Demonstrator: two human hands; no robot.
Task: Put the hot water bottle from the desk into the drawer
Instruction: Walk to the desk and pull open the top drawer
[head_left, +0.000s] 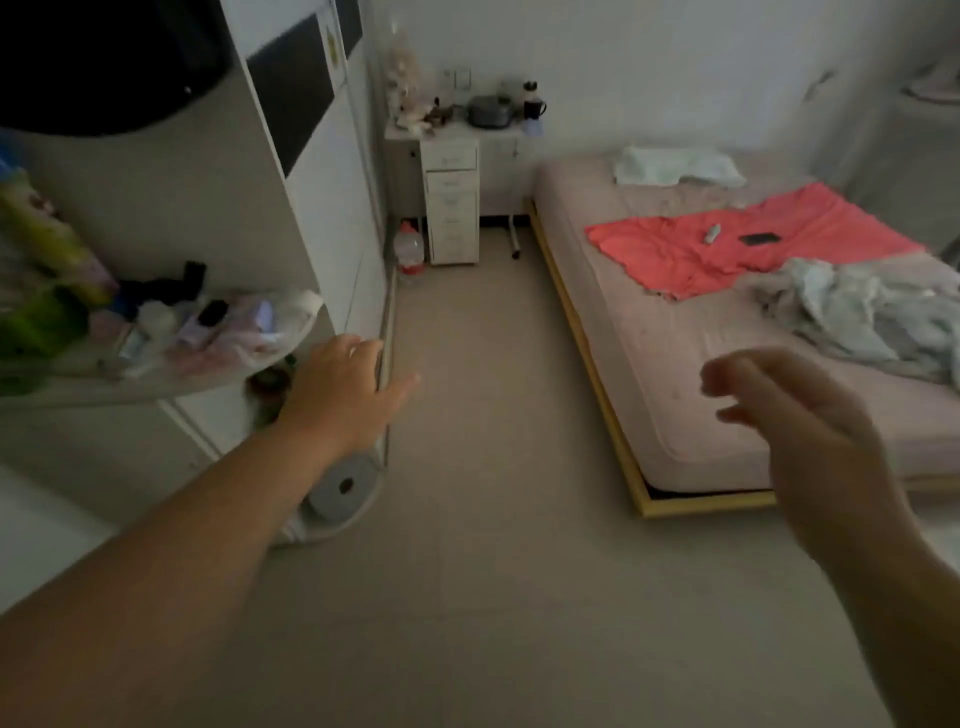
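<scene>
A small white desk (498, 136) stands against the far wall, crowded with a grey pot (488, 111), a dark mug and other small items. I cannot pick out a hot water bottle among them from here. Under the desk's left part is a white drawer unit (452, 208) with several shut drawers. My left hand (345, 387) reaches forward over the floor beside the shelf on the left, fingers spread and empty. My right hand (795, 415) is raised at the right with fingers loosely curled, holding nothing. Both hands are far from the desk.
A rounded shelf (156, 382) full of bottles and bags juts out at the left, with a wardrobe (332, 208) behind it. A low bed (727, 322) with an orange cloth and crumpled bedding fills the right. A large water jug (410, 249) stands beside the drawer unit. Bare floor runs between.
</scene>
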